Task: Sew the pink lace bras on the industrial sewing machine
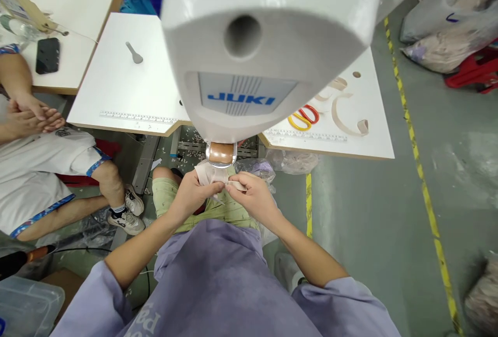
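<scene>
A white JUKI sewing machine [249,41] fills the upper middle of the head view. Right below its lower end, my left hand [192,194] and my right hand [252,197] meet and both pinch a small pale beige fabric piece [212,175]. A beige strip [236,185] sticks out from between my right fingers. The hands touch each other over my lap, above my green shorts [218,210]. Part of the fabric is hidden by my fingers.
The white table [128,88] carries a printed ruler [138,116], red and yellow scissors [304,117] and curved beige strips [348,119]. A seated person's clasped hands [33,116] are at left, near a black phone [47,55]. Bags of fabric [447,25] lie at upper right.
</scene>
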Available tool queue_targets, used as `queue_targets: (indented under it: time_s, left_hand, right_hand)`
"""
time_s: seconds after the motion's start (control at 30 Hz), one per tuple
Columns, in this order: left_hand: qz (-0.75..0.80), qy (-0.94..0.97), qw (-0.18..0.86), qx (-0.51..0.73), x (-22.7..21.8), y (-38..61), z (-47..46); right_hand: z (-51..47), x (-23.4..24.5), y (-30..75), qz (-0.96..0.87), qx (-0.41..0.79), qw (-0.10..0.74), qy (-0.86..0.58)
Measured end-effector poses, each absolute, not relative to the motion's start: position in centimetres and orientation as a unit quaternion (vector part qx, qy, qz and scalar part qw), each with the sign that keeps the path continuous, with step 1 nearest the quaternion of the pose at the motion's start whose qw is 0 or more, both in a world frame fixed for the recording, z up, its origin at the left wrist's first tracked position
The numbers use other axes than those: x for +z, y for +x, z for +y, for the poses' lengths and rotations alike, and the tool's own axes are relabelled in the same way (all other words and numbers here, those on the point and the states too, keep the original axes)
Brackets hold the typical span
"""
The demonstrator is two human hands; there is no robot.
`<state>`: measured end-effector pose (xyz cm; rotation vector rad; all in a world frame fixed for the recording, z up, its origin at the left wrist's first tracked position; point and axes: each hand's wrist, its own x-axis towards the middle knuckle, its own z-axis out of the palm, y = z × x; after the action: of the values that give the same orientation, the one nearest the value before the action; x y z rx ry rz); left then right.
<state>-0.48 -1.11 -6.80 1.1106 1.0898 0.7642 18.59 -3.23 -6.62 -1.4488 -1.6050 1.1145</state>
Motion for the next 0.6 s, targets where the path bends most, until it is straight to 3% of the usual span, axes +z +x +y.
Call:
queue_targets:
  time_s: [0.07, 0.27, 0.4, 0.5, 0.6]
  left_hand:
    - [0.482, 0.502, 0.638, 0.329, -6.2, -1.3, -1.4]
    - [0.369, 0.459, 0.672, 0.450, -7.1, -3.4, -3.4]
    - [0.357, 0.483, 0.670, 0.436, -7.1, -2.7, -4.4]
    - [0.389, 0.574, 0.518, 0.500, -6.3, -3.5, -3.3]
    - [0.377, 0.736, 0.339, 0.449, -5.8, -5.1, -1.1]
  right_hand:
    - [-2.9, -5.6, 18.9, -0.639, 0.424, 0.339, -0.545]
    - [-0.8, -1.3, 20.4, -0.545, 0.627, 0.318, -0.457]
    - [1.1, 2.4, 19.9, -0.612, 0.669, 0.184, -0.381]
    - [2.9, 4.3, 19.4, -0.737, 0.537, 0.133, -0.387]
    - [4.3, 4.7, 19.2, -0.819, 0.336, 0.150, -0.439]
